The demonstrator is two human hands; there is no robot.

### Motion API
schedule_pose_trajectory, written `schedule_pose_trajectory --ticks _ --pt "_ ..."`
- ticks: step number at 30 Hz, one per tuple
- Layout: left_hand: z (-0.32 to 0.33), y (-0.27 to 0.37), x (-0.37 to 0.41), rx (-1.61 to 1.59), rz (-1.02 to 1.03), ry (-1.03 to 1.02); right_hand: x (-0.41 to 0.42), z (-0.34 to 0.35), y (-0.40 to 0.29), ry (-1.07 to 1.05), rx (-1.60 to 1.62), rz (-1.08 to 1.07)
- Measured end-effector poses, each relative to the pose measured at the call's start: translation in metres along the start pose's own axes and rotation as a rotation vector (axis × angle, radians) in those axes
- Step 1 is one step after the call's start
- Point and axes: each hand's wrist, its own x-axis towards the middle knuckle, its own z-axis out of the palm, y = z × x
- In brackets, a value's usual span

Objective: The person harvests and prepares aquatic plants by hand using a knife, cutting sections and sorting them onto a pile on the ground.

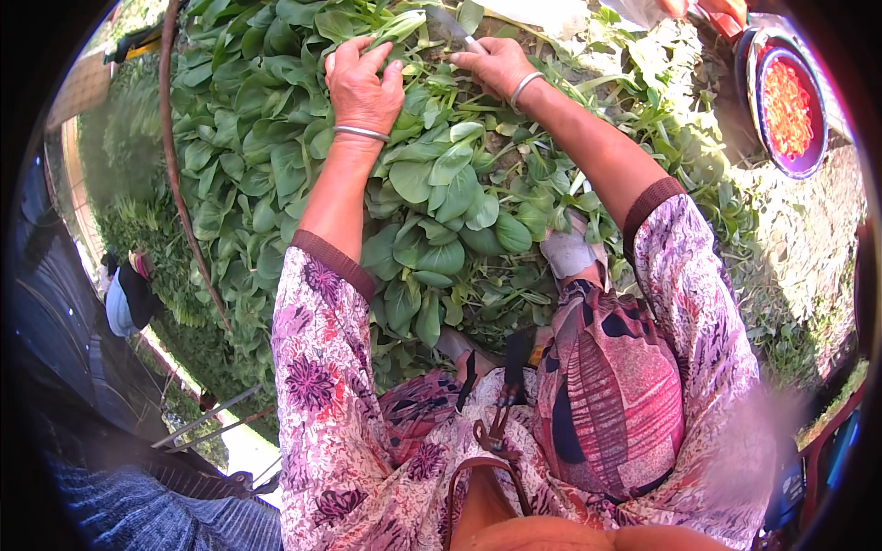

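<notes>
My left hand [365, 89] is closed around a cut leafy green [401, 27], its pale stem end pointing right. My right hand [497, 69] grips a knife [474, 45] by its handle. The blade reaches up and left, close to the stem end. Beneath my hands spreads a dense bed of broad-leaved greens [262, 138], apparently a kind of bok choy. Between my forearms, a cluster of loose-looking greens [448, 186] lies over the others. Fingertips of my left hand are partly hidden by leaves.
A purple basin [818, 155] of small orange-red loops [789, 110] stands at upper right. Another person's hand [723, 9] shows at the top edge. A thin curved pole [172, 151] crosses the left side. Farther left is another person [131, 296]. My shod foot [568, 251] stands among the plants.
</notes>
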Motion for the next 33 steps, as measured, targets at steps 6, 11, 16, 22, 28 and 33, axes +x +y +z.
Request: schedule_pose_trajectory --ticks 6,11,16,22,28,33 --pt "-0.021 0.011 0.008 -0.441 -0.255 -0.04 0.003 0.016 -0.067 -0.251 0.56 -0.283" --pt "-0.059 0.03 0.04 -1.318 -0.97 0.038 -0.014 -0.013 -0.089 0.053 0.353 -0.426" --pt "-0.092 0.012 0.078 -1.281 -0.904 0.265 -0.017 -0.054 -0.097 0.415 0.371 -0.71" --pt "-0.046 0.096 0.067 -0.172 0.091 -0.17 -0.063 -0.021 -0.107 0.037 0.408 -0.587" --pt "-0.013 0.067 0.052 0.279 -0.262 -0.667 -0.045 -0.03 -0.055 0.23 -0.388 -0.409" --pt "-0.005 0.028 -0.002 0.361 -0.295 -0.804 -0.038 -0.021 -0.016 -0.033 -0.781 -0.262"
